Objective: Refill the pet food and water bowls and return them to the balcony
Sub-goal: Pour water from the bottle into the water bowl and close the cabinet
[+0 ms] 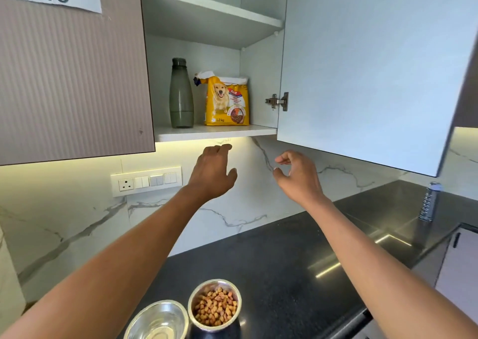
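Both grips are empty: left hand and right hand hover loose-fingered just below the cabinet shelf. Well beneath it, filled food bowl and water bowl wait on the surface; carry them level, slowly.

2 arms in shot: left forearm and right forearm bare to the near edge, left hand, right hand likewise.

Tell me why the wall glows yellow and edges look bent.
Head view: warm light from under the cabinet tints the marble backsplash yellow and glares in streaks on the black countertop; the wide-angle lens bows the open cabinet door.
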Available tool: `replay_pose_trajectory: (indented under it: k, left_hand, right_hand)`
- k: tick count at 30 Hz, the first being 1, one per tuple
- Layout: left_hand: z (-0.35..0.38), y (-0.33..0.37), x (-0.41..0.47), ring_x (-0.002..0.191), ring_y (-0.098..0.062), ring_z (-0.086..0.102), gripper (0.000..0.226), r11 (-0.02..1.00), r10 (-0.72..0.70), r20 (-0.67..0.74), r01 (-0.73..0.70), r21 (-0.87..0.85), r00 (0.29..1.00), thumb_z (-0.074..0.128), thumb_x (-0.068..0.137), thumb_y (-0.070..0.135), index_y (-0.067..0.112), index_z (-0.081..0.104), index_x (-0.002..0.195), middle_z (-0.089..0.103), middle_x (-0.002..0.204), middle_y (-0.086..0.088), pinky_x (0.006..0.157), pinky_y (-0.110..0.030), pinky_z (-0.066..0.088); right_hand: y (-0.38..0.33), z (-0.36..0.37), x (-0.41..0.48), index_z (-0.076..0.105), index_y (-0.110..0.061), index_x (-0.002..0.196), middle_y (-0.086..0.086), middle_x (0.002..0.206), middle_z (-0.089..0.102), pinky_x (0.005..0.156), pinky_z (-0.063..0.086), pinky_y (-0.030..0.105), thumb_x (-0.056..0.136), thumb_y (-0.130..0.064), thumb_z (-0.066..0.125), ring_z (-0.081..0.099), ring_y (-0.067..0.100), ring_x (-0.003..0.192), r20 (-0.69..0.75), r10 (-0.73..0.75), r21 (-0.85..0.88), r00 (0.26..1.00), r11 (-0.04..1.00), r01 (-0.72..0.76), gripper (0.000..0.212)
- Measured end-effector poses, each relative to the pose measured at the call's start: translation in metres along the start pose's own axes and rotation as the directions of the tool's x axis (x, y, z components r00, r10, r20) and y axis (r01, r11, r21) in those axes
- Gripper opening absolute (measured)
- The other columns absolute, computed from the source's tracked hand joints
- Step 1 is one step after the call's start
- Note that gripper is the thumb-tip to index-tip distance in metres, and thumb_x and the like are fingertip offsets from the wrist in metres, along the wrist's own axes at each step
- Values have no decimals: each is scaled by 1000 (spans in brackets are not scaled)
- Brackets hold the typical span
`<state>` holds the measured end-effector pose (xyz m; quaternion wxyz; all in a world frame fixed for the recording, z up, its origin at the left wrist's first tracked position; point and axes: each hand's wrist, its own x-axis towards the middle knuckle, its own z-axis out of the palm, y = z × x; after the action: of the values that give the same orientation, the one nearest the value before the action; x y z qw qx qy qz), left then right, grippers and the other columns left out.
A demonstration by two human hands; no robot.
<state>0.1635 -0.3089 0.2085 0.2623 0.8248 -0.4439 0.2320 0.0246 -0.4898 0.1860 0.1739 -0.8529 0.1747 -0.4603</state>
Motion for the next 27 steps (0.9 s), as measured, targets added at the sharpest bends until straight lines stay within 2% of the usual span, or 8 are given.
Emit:
replay_pose_trajectory:
  k: [6, 9, 12, 15, 19, 21, 23, 27]
  left_hand:
    - [-6, 63, 0, 145, -33, 38, 68, 1000, -4, -7, 4, 14, 1000, 64, 95, 31, 12, 38, 155, 51, 152, -15, 116, -46, 38]
    - [-7, 100, 0, 142, -34, 41, 67, 999, -51, -57, 51, -2, 997, 65, 94, 30, 12, 41, 154, 54, 150, -14, 114, -48, 41]
    - [-6, 114, 1, 142, -33, 42, 66, 994, -107, -80, 106, -22, 991, 67, 94, 31, 13, 43, 152, 54, 150, -13, 114, -48, 43]
    - [3, 152, -4, 141, -34, 44, 66, 990, -137, -109, 135, -28, 985, 67, 93, 30, 12, 43, 152, 55, 149, -13, 112, -48, 43]
    - [12, 186, -13, 140, -34, 45, 65, 986, -169, -122, 167, -29, 978, 68, 93, 29, 12, 44, 150, 57, 147, -13, 110, -48, 44]
    - [12, 199, -16, 140, -34, 44, 65, 987, -160, -109, 162, 8, 981, 68, 93, 29, 13, 43, 151, 55, 148, -13, 111, -48, 43]
    - [9, 204, -16, 140, -34, 43, 65, 987, -151, -109, 155, 35, 983, 67, 93, 30, 13, 42, 151, 55, 148, -13, 111, -48, 42]
    - [0, 205, -16, 141, -33, 43, 65, 983, -163, -126, 172, 62, 979, 68, 93, 31, 14, 42, 151, 54, 150, -11, 111, -48, 43]
  right_hand:
    - [12, -63, -8, 68, -13, 115, 4, 115, 69, 89, 50, 35, 90, -23, 72, 61, 28, 113, -80, -153, -216, 985, 967, 132, 27]
    - [22, -106, -13, 69, -11, 113, 7, 111, 69, 86, 54, 45, 85, -21, 69, 60, 31, 110, -212, -344, -355, 915, 899, 256, 29]
    - [22, -132, -17, 69, -12, 120, 8, 131, 67, 91, 46, 46, 81, -21, 64, 57, 33, 124, -340, -460, -449, 821, 846, 288, 40]
    - [44, -176, -22, 63, -10, 136, 13, 157, 50, 108, 35, 50, 79, -21, 61, 44, 35, 146, -435, -476, -473, 764, 843, 256, 58]
    - [73, -210, -22, 35, -2, 159, 21, 171, 24, 123, 28, 48, 81, -26, 63, 29, 39, 156, -510, -286, -341, 811, 933, 115, 87]
    - [88, -213, -16, 17, -1, 164, 25, 162, 40, 113, 41, 46, 85, -28, 65, 46, 42, 144, -477, -111, -179, 872, 983, 27, 96]
    - [99, -211, -8, 13, -3, 165, 29, 137, 62, 94, 50, 47, 91, -28, 67, 61, 46, 120, -382, 33, -32, 924, 998, -49, 95]
    - [106, -206, -5, 40, 3, 151, 20, 95, 67, 69, 37, 36, 96, -16, 61, 66, 46, 90, -412, 24, 107, 911, 994, 22, 62]
